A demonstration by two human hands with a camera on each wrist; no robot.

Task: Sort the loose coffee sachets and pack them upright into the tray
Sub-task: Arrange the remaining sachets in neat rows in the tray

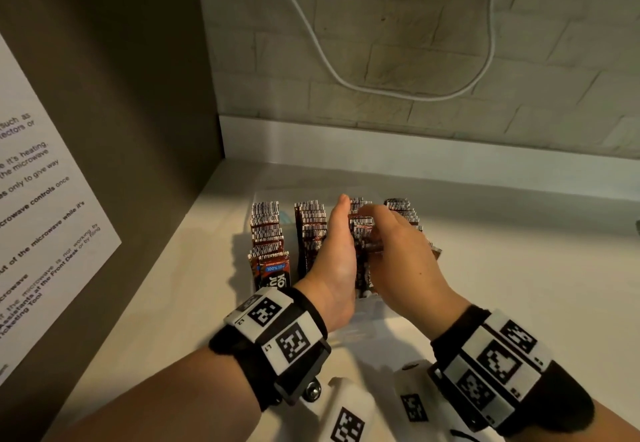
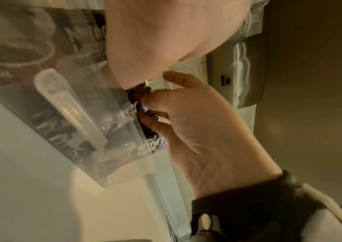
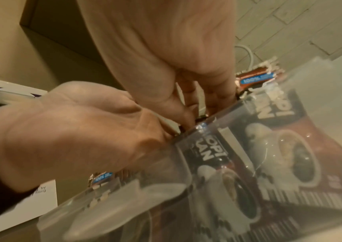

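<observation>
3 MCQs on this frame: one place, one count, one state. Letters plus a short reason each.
1. Where are the hands working?
A. leftmost row
B. third row from the left
C. off the tray

2. How many rows of sachets stand in the tray?
A. two
B. four
C. six

3. How do the packed sachets stand?
A. upright
B. flat in a pile
C. scattered on the counter

Key: 1 B, the left hand and right hand meet over the third row. 2 B, four rows show in the clear tray. 3 A, the sachets show their top edges.
</observation>
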